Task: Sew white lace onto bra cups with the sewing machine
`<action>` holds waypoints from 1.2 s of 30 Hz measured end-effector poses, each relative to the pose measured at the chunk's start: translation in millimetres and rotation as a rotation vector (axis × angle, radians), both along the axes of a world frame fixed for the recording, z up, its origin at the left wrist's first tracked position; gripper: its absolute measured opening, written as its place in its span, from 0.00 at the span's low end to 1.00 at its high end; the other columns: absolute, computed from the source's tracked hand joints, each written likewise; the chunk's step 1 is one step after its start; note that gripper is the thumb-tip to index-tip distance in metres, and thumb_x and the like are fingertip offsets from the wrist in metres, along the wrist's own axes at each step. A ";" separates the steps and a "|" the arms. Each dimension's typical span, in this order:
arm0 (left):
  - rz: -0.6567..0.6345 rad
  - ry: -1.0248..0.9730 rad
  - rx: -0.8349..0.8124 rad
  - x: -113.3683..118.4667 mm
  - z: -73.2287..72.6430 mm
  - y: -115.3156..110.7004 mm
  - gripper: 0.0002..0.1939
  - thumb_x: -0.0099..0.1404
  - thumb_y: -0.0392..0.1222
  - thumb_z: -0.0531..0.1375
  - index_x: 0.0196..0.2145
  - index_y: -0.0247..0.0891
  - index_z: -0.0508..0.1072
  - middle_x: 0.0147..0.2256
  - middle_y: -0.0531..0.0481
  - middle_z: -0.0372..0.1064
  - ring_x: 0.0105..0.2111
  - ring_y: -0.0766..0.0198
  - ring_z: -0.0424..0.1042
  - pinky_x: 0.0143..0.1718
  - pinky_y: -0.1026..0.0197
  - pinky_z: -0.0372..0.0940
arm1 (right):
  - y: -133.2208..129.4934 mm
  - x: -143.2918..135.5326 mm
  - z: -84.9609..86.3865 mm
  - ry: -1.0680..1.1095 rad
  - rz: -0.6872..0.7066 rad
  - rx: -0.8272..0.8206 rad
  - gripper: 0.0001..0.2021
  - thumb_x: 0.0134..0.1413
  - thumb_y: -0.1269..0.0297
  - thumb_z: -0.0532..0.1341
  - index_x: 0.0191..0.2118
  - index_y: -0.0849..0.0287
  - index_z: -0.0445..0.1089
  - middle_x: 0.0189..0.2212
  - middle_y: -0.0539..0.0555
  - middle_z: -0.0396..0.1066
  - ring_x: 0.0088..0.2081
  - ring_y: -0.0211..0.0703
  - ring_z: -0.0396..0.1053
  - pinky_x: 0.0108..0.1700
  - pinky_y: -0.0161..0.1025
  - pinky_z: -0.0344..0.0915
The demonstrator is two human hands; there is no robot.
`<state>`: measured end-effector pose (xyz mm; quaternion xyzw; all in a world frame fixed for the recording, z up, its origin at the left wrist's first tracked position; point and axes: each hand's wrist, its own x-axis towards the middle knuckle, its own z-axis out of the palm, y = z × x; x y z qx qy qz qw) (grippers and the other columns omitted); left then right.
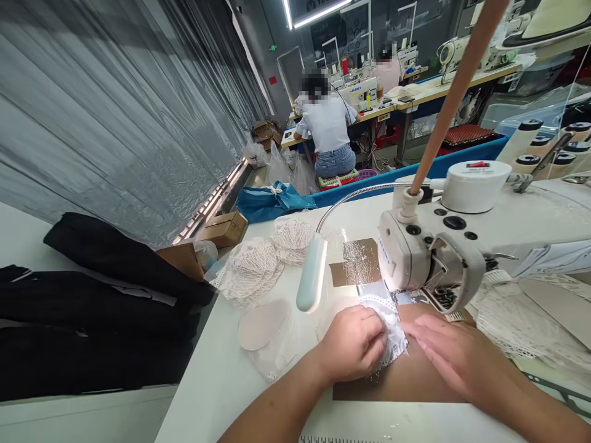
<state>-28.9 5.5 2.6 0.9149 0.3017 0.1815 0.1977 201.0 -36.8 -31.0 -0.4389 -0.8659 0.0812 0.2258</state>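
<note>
White lace fabric (393, 339) lies on the brown work surface (401, 381), partly under the head of a sewing machine (406, 246). My left hand (354, 341) is closed on the lace, its fingers curled and pinching the cloth. To the right, my right hand (455, 354) lies flat with fingers stretched out, the fingertips touching the lace edge. The needle area is largely hidden behind the machine head and the lace. A beige oval pad (263, 325) rests on the table left of my left hand.
Piles of white lace pieces (252, 267) sit at the table's back left. A pale lamp (312, 277) on a bent metal neck hangs near my left hand. More lace (508, 314) lies right of the machine. Thread cones (526, 138) stand behind; two people sit further off.
</note>
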 end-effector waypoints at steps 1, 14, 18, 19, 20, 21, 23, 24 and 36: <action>0.004 -0.010 -0.008 -0.1 0.6 0.0 0.09 0.65 0.37 0.50 0.28 0.36 0.66 0.28 0.48 0.67 0.29 0.63 0.64 0.32 0.62 0.60 | -1.0 -0.4 1.1 -0.008 0.038 0.004 0.20 0.56 0.76 0.48 0.47 0.53 0.71 0.30 0.53 0.71 0.30 0.42 0.68 0.31 0.38 0.60; -0.164 0.224 0.185 -7.5 -4.4 -3.0 0.12 0.69 0.41 0.53 0.48 0.41 0.70 0.40 0.51 0.69 0.37 0.60 0.63 0.40 0.57 0.55 | -4.8 10.6 -9.1 -0.034 0.177 0.019 0.19 0.56 0.79 0.48 0.46 0.56 0.69 0.31 0.53 0.67 0.31 0.44 0.63 0.31 0.40 0.52; -0.181 0.256 0.190 -7.2 -3.6 -3.8 0.14 0.70 0.41 0.54 0.52 0.43 0.68 0.40 0.51 0.68 0.38 0.60 0.62 0.40 0.56 0.53 | -6.1 13.0 -13.4 -0.028 0.170 -0.010 0.19 0.55 0.79 0.48 0.46 0.56 0.69 0.31 0.54 0.66 0.32 0.45 0.63 0.32 0.41 0.52; -0.183 0.259 0.190 -7.2 -3.4 -4.1 0.15 0.70 0.41 0.54 0.53 0.44 0.68 0.40 0.51 0.67 0.38 0.60 0.62 0.40 0.56 0.53 | -6.3 13.1 -13.8 -0.029 0.170 -0.009 0.18 0.55 0.79 0.48 0.45 0.56 0.69 0.31 0.53 0.66 0.32 0.45 0.63 0.32 0.41 0.52; -0.184 0.262 0.192 -7.2 -3.2 -4.4 0.15 0.70 0.41 0.54 0.53 0.44 0.68 0.40 0.51 0.67 0.37 0.60 0.62 0.40 0.56 0.53 | -6.5 13.0 -13.7 -0.034 0.168 -0.008 0.18 0.56 0.79 0.48 0.44 0.56 0.69 0.31 0.53 0.66 0.31 0.45 0.63 0.31 0.41 0.52; -0.185 0.263 0.193 -7.1 -3.2 -4.8 0.15 0.70 0.41 0.53 0.54 0.44 0.67 0.40 0.50 0.67 0.37 0.61 0.61 0.40 0.56 0.53 | -6.6 12.8 -13.1 -0.040 0.169 -0.008 0.17 0.56 0.79 0.47 0.44 0.56 0.69 0.30 0.53 0.65 0.31 0.45 0.63 0.31 0.40 0.52; -0.180 0.263 0.198 -6.3 -3.2 -5.7 0.15 0.71 0.41 0.53 0.55 0.44 0.67 0.40 0.50 0.67 0.36 0.61 0.61 0.39 0.56 0.53 | -6.7 12.2 -11.0 -0.054 0.164 -0.023 0.17 0.57 0.79 0.47 0.43 0.56 0.68 0.30 0.52 0.65 0.30 0.44 0.63 0.31 0.40 0.53; -0.178 0.264 0.200 -5.7 -3.3 -6.2 0.15 0.71 0.41 0.52 0.55 0.44 0.67 0.40 0.50 0.67 0.36 0.61 0.61 0.39 0.56 0.53 | -6.7 12.0 -9.6 -0.063 0.159 -0.038 0.17 0.58 0.78 0.47 0.43 0.56 0.68 0.30 0.52 0.65 0.30 0.44 0.63 0.31 0.40 0.53; -0.201 0.229 0.229 -0.6 2.1 -7.1 0.15 0.71 0.38 0.51 0.54 0.38 0.67 0.52 0.44 0.66 0.49 0.55 0.62 0.45 0.56 0.58 | -3.1 8.1 -3.6 -0.074 0.130 -0.023 0.17 0.60 0.76 0.48 0.47 0.54 0.68 0.30 0.52 0.67 0.30 0.43 0.66 0.30 0.39 0.56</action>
